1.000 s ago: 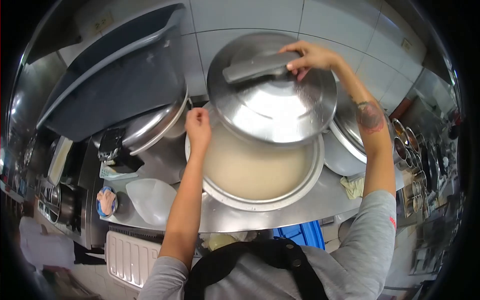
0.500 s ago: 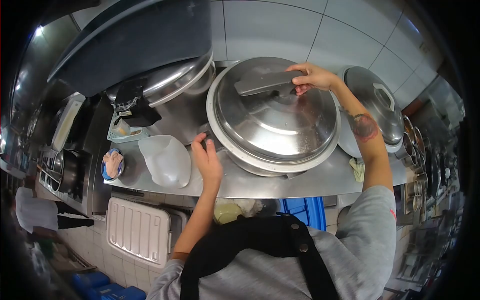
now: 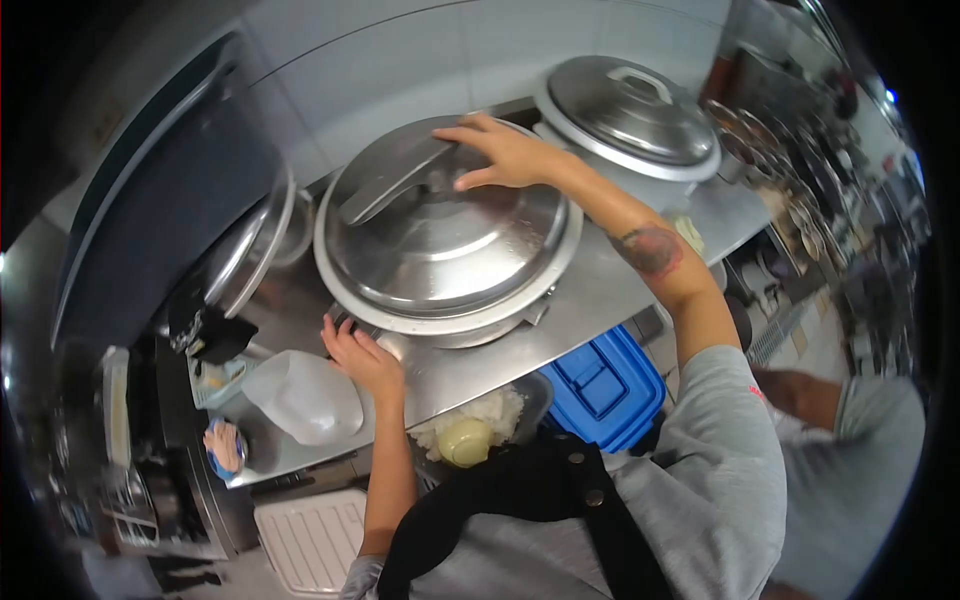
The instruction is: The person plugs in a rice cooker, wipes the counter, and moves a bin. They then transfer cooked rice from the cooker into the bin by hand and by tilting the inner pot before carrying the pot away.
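Observation:
A big metal pot (image 3: 480,335) stands on the steel counter, covered by a shiny domed lid (image 3: 450,255) with a long grey bar handle (image 3: 395,185). At the upper end of that handle is my right hand (image 3: 510,155), its thumb and fingers spread apart around the end without a closed grip. My left hand (image 3: 365,358) is open at the lower left of the pot, fingertips near its side and partly hidden against it. Close by my left hand, a translucent white plastic scoop-like container (image 3: 305,395) lies on the counter.
A second lidded pot (image 3: 635,120) stands behind to the right. At left are a dark raised lid (image 3: 170,200) and a bowl with a pink cloth (image 3: 225,445). Below the counter are a tub of white rice (image 3: 495,410) and a blue lid (image 3: 605,385). Another person (image 3: 850,470) is at right.
My view has turned, so the pot sits further left. My right hand's fingers have loosened from the lid handle. Another person has come into view at right.

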Tool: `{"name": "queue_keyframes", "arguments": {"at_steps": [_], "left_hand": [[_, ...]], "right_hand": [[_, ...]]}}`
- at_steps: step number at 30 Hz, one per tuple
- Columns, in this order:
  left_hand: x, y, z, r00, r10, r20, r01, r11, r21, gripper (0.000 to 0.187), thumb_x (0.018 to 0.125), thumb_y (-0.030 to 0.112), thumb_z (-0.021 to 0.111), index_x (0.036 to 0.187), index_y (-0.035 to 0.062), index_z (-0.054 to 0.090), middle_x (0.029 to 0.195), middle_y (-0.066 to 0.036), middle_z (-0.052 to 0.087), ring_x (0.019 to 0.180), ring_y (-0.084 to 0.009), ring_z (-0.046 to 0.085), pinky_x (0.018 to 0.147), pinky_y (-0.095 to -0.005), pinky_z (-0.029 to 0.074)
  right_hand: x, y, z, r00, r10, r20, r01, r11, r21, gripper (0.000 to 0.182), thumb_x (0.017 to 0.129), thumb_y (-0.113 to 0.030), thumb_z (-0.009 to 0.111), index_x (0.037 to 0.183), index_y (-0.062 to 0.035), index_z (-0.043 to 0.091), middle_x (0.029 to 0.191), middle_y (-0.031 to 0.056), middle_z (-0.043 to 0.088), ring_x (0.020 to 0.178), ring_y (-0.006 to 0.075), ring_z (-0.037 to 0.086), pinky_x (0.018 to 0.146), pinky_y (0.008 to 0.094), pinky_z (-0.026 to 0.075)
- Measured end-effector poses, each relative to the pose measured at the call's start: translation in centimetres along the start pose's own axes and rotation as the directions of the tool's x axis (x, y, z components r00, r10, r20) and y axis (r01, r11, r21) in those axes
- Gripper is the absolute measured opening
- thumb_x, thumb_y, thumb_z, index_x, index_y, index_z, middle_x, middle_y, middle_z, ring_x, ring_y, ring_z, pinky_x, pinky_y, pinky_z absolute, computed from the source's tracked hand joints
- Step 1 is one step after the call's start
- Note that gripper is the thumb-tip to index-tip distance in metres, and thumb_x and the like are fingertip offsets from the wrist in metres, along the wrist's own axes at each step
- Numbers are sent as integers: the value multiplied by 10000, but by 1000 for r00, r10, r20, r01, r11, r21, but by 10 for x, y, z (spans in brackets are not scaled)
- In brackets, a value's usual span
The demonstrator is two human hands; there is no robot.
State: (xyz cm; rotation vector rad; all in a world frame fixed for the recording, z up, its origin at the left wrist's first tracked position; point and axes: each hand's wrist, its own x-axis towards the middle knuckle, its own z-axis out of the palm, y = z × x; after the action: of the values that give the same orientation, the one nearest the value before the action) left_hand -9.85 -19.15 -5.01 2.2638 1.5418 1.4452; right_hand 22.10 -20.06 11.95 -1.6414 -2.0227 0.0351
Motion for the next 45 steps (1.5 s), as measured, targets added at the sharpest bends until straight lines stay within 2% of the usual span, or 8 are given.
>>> {"name": "queue_keyframes", "arguments": {"at_steps": [3,18,24,27,30,32,36,45], "left_hand": [[2,-8,6,997,-49,-52,37,979,-201,318,904,186,340,1089,-40,465,1353,-170,347,1137,-326,415,952,-481,235],[-3,-15,3,998,-32,-53,36,997,73,192,889,197,380,940,41,480,1363,-104,385,1198,-350,377,888,-579,274],[4,-36,15,989,105,-108,-115,989,-94,143,864,100,373,856,-19,453,1298,-232,396,1141,-379,417,920,-443,322],[13,-40,9,997,47,-60,-55,988,-145,113,841,65,381,850,-37,428,1219,-257,420,1084,-376,430,928,-427,324],[31,-73,16,991,-129,-27,117,957,-266,154,853,111,415,925,-23,436,1148,-206,460,1010,-305,472,888,-393,376],[46,-79,20,733,-649,204,610,495,-619,266,887,186,422,1047,-25,443,1147,-170,464,976,-255,497,825,-359,424],[59,-72,24,560,-691,457,768,227,-598,402,927,293,406,1111,-36,543,1055,-109,587,926,-203,556,819,-325,440],[54,-50,16,687,-607,399,716,469,-517,426,935,297,419,1091,-79,544,1018,-150,604,901,-219,574,799,-326,443]], "right_hand": [[19,-6,13,951,-299,-77,269,925,-267,632,792,-491,574,1339,-250,367,1367,202,314,1228,368,353,985,437,353],[81,-68,57,865,495,-80,-460,719,-521,375,783,-514,562,819,-157,671,652,-40,588,519,173,567,324,358,366],[42,-44,16,943,333,21,-329,940,-91,451,806,-477,535,967,-70,642,956,137,630,839,290,618,655,445,485],[-32,-5,-4,836,283,-469,-257,959,121,491,792,-450,567,1107,-73,582,1098,183,542,1029,350,517,860,452,419],[-93,76,-2,566,276,-777,-554,825,-110,540,744,-395,630,1191,-114,520,1262,176,427,1216,356,352,937,569,292],[-126,126,6,543,315,-779,-718,654,-236,633,745,-452,620,1276,-155,444,1340,162,353,1280,337,269,954,597,250],[-152,162,2,673,174,-719,-641,622,-449,703,705,-558,604,1316,-274,404,1398,102,314,1300,297,260,980,601,217],[-182,191,-32,749,157,-644,-616,523,-589,728,687,-576,607,1338,-362,360,1392,25,354,1272,243,345,1023,536,206]]}}
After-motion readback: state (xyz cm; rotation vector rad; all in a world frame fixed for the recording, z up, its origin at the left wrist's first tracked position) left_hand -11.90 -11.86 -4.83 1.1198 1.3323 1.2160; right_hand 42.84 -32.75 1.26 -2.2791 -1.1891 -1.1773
